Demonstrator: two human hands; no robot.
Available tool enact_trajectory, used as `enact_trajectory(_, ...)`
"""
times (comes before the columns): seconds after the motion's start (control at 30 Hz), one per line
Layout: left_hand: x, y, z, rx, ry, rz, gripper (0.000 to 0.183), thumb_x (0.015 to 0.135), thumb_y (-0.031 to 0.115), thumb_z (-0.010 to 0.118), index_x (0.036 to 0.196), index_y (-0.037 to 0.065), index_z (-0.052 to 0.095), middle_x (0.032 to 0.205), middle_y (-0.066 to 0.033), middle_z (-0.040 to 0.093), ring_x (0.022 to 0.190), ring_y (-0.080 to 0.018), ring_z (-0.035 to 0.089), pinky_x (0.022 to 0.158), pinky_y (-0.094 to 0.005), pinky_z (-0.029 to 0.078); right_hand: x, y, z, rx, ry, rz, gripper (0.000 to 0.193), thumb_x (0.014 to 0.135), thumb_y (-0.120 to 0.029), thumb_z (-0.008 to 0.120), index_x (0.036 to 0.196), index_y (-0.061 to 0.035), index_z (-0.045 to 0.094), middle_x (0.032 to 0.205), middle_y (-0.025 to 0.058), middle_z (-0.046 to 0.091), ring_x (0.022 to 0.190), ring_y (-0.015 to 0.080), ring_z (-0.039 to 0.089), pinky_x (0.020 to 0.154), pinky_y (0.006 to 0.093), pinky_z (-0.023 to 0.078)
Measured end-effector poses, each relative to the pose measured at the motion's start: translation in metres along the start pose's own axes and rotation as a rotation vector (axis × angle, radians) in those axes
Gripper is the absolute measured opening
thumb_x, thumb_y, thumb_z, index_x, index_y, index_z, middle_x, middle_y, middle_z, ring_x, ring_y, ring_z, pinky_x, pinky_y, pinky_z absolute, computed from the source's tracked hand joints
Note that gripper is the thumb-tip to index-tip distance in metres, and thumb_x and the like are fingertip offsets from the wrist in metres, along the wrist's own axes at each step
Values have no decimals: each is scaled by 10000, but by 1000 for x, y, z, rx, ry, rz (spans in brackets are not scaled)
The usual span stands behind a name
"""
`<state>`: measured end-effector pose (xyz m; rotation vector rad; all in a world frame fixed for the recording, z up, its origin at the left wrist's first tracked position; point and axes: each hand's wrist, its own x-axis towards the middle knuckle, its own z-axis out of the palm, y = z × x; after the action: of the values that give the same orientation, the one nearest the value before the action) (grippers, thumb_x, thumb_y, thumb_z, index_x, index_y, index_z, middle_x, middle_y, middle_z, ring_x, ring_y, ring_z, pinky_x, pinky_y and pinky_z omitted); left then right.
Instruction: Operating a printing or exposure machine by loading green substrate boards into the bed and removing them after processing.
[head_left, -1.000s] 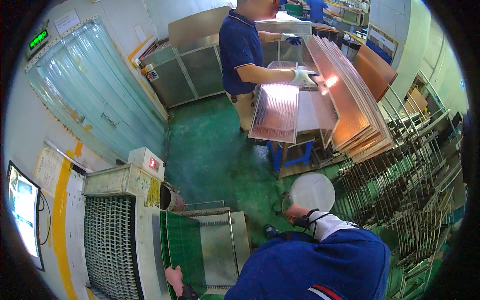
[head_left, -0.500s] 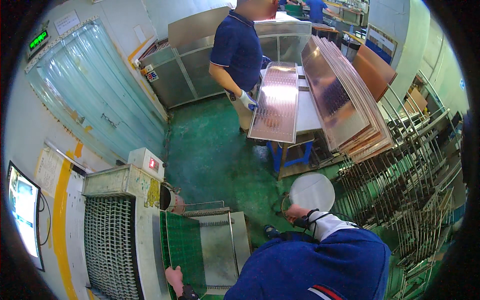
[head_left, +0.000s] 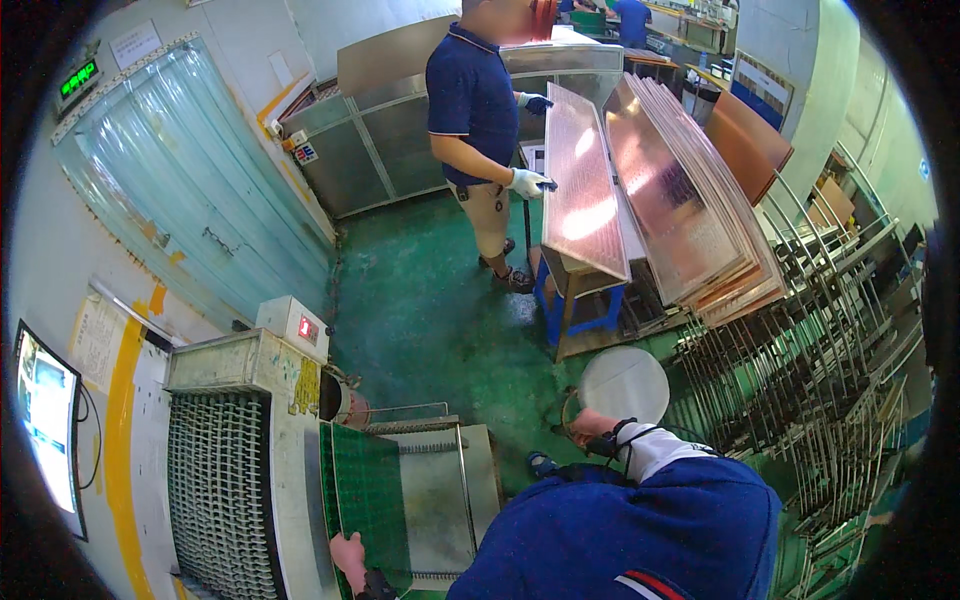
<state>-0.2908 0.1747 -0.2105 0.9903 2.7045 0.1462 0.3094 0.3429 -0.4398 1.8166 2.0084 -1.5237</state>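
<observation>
At the machine's outfeed tray (head_left: 480,500), left hand (head_left: 350,558) pinches the green panel (head_left: 368,495) at its lower edge; right hand (head_left: 590,428) near the round white lid (head_left: 625,385), grip unclear; green-lit sign (head_left: 80,78) top left.

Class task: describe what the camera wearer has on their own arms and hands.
The left hand is bare, with a dark band at the wrist. The right hand is also bare, crossed by a black strap, with a white cuff behind it. Both arms emerge from a blue garment with a red and white stripe.
</observation>
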Motion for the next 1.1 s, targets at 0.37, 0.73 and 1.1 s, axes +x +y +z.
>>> enact_trajectory(0.37,-3,3,-1,2,9,-7,294,712,185,688,943,11,636,890,-206,631,841,-378,599,712,-442,464,-12,-13,-1,401,-2,258,209,646,-259,645,708,-59,644,663,134,621,622,298,620,552,386,483)
enact_trajectory(0.73,-12,15,-10,-22,40,14,271,707,160,683,935,21,643,869,-193,640,829,-370,608,701,-437,465,25,39,17,40,-25,-89,251,649,-309,654,699,-63,644,626,135,605,588,316,604,516,400,466)
enact_trajectory(1.1,-6,5,-5,-76,-5,15,266,705,156,686,933,25,647,870,-187,642,828,-363,609,699,-439,464,16,25,13,60,-1,-125,218,631,-291,661,692,-82,644,613,122,601,594,315,603,509,413,459)
